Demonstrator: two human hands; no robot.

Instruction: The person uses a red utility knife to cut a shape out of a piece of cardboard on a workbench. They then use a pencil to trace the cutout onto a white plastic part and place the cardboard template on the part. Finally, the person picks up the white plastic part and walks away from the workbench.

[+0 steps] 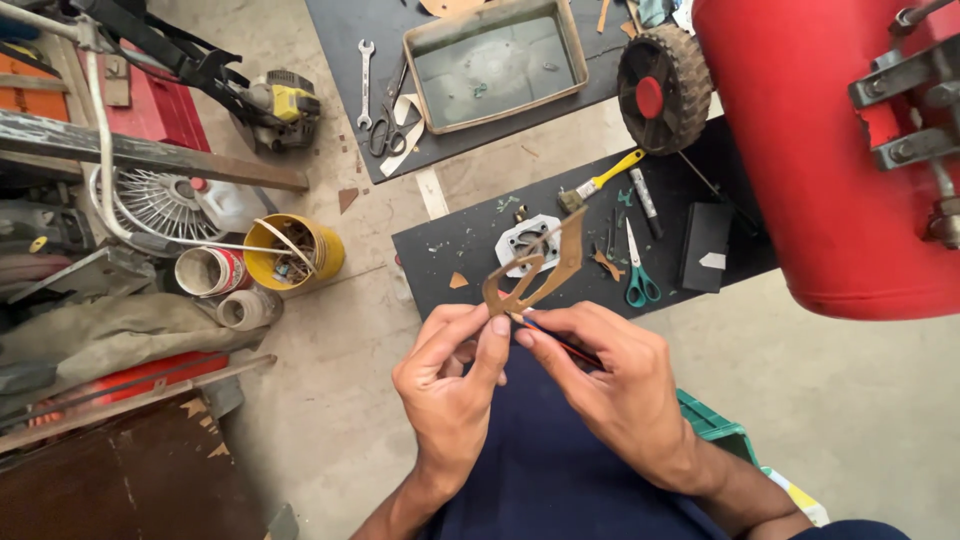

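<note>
My left hand [452, 385] pinches the lower end of a thin brown cut-out gasket piece [540, 268] between thumb and fingers, holding it up over my lap. My right hand [612, 385] is next to it, gripping a slim red-and-black tool [562, 345] whose tip meets the gasket's lower edge. Below the gasket, on a black mat [470, 240] on the floor, lies a white metal part with openings [524, 243].
On the mat lie green-handled scissors [638, 275], a yellow-handled tool [606, 178], a pen and a black box [705, 245]. A red tank [830, 150] with a wheel [662, 88] stands right. A tray [495, 62], wrench and scissors lie farther off; a yellow bucket [297, 250] and clutter left.
</note>
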